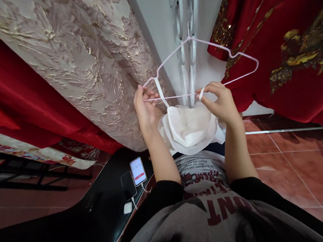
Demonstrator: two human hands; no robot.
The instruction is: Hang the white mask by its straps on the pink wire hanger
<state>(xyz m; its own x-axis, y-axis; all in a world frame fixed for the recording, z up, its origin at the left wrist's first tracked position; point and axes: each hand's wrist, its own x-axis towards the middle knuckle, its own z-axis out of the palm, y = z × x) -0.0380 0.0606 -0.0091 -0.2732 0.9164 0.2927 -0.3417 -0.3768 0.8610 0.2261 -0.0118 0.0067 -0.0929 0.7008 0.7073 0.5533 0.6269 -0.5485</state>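
A pale pink hanger [174, 55] hangs by its hook from a white metal rack [183, 57]. My left hand [147, 109] is closed around the hanger's left end, with the bottom bar passing by its fingers. One strap [161, 91] of a white garment with shoulder straps [192, 124] loops over the left notch of the hanger. My right hand [219, 100] pinches the other strap [202, 94] beside the bottom bar, and the right notch of the hanger is bare. The garment's sheer layered body hangs below the bar, close to my shirt.
A beige textured gown [84, 63] hangs at the left, with red cloth [25, 96] beyond it. Red garments with gold decoration [291, 51] hang at the right. Two phones [138, 170] and a small white case [127, 207] lie on a black surface [82, 213]. The floor [295, 160] is red tile.
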